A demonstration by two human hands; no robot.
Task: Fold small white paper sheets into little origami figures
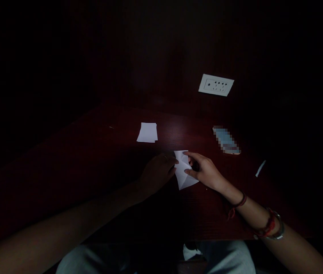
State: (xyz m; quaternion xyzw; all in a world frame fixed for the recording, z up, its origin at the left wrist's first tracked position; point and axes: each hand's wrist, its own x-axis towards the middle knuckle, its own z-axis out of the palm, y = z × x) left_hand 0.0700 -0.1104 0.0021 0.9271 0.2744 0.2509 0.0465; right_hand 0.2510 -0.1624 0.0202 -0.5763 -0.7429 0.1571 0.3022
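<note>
Bare forearms (44, 232) reach in from near left and right. Creased white paper (182, 167) sits between left hand (157, 173) and right hand (207, 173), long axis near-to-far. Right one grips its right side, overlapping more; left one touches left edge, grip unclear. Paper stack (147, 132) farther off, left.

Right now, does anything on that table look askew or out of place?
Two minor things: the paper stack has misaligned edges, and a narrow pale strip lies alone right of the phone, like a stray scrap.

2 hands (157, 170) (209, 173) | singles: folded paper (182, 167) | stack (147, 132) (sheets uncountable) | phone (226, 140) | strip (260, 168) | outlet (216, 85)
</note>
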